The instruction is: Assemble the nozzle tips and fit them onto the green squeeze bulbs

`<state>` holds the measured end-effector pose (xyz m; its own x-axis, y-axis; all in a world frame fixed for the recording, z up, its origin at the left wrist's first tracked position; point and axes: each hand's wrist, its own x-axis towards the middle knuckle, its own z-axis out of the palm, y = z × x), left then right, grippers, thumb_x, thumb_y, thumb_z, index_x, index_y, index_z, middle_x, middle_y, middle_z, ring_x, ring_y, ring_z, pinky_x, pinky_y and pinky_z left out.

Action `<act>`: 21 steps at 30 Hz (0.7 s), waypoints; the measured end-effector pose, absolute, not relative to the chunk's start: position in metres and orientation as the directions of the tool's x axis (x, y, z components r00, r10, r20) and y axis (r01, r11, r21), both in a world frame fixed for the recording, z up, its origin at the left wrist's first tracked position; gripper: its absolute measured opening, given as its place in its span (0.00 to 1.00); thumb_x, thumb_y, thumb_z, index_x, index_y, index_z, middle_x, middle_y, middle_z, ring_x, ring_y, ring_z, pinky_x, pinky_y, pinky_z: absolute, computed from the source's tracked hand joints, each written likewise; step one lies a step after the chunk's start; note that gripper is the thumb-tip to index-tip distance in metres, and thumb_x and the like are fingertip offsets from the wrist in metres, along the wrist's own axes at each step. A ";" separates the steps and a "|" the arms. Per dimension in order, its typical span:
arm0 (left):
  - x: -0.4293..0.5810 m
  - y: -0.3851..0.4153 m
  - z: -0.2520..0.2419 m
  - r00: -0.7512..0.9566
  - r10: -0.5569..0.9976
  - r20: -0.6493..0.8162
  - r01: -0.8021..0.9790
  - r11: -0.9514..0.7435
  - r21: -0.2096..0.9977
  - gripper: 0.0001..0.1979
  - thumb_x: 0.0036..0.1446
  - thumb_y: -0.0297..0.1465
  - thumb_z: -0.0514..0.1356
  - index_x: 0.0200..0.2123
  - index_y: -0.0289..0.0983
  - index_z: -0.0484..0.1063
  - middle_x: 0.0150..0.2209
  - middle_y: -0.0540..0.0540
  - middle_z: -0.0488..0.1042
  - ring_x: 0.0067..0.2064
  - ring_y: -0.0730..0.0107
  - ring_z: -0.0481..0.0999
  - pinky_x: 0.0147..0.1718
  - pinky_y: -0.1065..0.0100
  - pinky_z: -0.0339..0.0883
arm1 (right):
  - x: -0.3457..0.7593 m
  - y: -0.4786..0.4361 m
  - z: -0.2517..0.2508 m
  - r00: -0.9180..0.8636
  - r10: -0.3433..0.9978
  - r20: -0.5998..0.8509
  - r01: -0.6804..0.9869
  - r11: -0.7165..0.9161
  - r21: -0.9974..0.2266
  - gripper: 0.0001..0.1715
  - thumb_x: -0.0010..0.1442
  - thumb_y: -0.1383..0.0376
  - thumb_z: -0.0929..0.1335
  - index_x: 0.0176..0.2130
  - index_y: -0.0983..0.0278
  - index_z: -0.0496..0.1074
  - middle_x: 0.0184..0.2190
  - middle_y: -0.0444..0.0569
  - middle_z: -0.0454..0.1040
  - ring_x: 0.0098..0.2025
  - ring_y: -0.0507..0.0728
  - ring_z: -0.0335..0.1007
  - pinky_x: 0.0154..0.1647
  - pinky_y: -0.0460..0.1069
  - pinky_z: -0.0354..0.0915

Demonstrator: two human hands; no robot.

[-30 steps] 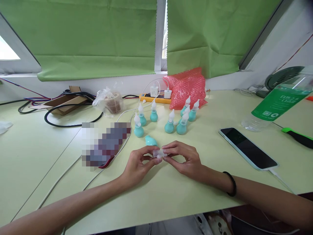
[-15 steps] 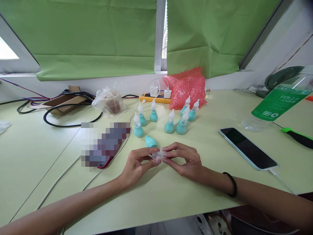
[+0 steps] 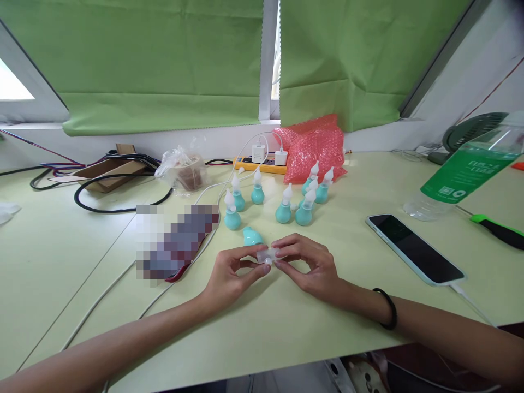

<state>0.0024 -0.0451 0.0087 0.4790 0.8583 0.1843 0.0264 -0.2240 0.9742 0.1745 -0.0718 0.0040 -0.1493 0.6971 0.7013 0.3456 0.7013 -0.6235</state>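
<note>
Between my fingertips is a small clear plastic piece (image 3: 267, 255), perhaps part of a nozzle. My left hand (image 3: 234, 277) pinches its left end with thumb and fingers. The other end is in the fingertips of my right hand (image 3: 310, 266), which partly hide it. Just beyond my left fingers a loose teal rubber bulb (image 3: 252, 236) lies on its side. Farther back stand several teal bulbs with clear, pointed nozzles, like nasal aspirators, in a left group (image 3: 232, 218) and a right group (image 3: 303, 213).
A blurred-out phone (image 3: 180, 245) lies to the left among white cables. To the right are another phone (image 3: 417, 248), a tilted-looking bottle (image 3: 466, 172) and a green-black handled tool (image 3: 501, 232). Behind are a power strip (image 3: 245, 164), pink bubble wrap (image 3: 315, 150) and a bagged tape roll (image 3: 189, 173).
The clear piece has turned slightly and shows more between my fingertips. My right fingers have shifted a little; the bulbs have stayed put.
</note>
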 end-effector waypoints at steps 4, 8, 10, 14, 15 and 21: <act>0.001 -0.045 0.010 0.488 0.858 0.160 0.060 -0.216 0.975 0.15 0.46 0.29 0.61 0.40 0.35 0.72 0.36 0.45 0.75 0.36 0.67 0.73 0.36 0.68 0.70 | 0.175 -0.072 0.003 -0.147 0.716 0.682 0.339 0.685 -0.645 0.10 0.48 0.75 0.67 0.33 0.63 0.70 0.34 0.49 0.71 0.36 0.52 0.68 0.27 0.45 0.70; 0.000 -0.045 0.009 0.506 0.851 0.141 0.076 -0.207 0.975 0.15 0.47 0.30 0.61 0.40 0.34 0.72 0.35 0.45 0.75 0.36 0.65 0.73 0.34 0.68 0.70 | 0.175 -0.072 0.003 -0.151 0.727 0.670 0.338 0.675 -0.656 0.10 0.48 0.73 0.67 0.33 0.63 0.70 0.33 0.49 0.71 0.36 0.52 0.69 0.26 0.45 0.71; 0.001 -0.045 0.008 0.508 0.850 0.139 0.061 -0.197 0.979 0.14 0.46 0.30 0.61 0.39 0.34 0.72 0.35 0.44 0.75 0.36 0.65 0.73 0.35 0.67 0.70 | 0.175 -0.072 0.003 -0.153 0.732 0.663 0.336 0.670 -0.662 0.10 0.48 0.73 0.67 0.33 0.63 0.70 0.34 0.49 0.71 0.36 0.52 0.69 0.26 0.45 0.71; 0.003 -0.044 0.006 0.506 0.850 0.146 0.007 -0.173 0.985 0.17 0.42 0.30 0.63 0.39 0.33 0.72 0.35 0.43 0.75 0.37 0.63 0.73 0.37 0.64 0.69 | 0.175 -0.072 0.004 -0.154 0.723 0.673 0.337 0.679 -0.652 0.10 0.48 0.74 0.67 0.33 0.63 0.69 0.33 0.49 0.71 0.36 0.53 0.69 0.27 0.45 0.71; 0.003 -0.044 0.006 0.506 0.851 0.140 0.001 -0.163 0.987 0.18 0.42 0.30 0.64 0.39 0.33 0.71 0.36 0.43 0.75 0.37 0.62 0.73 0.37 0.64 0.69 | 0.175 -0.072 0.004 -0.158 0.716 0.680 0.336 0.687 -0.644 0.10 0.48 0.74 0.67 0.33 0.63 0.69 0.33 0.49 0.71 0.36 0.53 0.69 0.27 0.46 0.71; 0.003 -0.045 0.012 0.507 0.855 0.110 0.079 -0.173 0.982 0.13 0.44 0.31 0.62 0.35 0.32 0.72 0.34 0.42 0.75 0.35 0.64 0.73 0.35 0.66 0.68 | 0.174 -0.072 0.006 -0.226 0.660 0.716 0.330 0.744 -0.581 0.13 0.47 0.76 0.67 0.35 0.64 0.69 0.35 0.50 0.70 0.36 0.53 0.68 0.30 0.47 0.71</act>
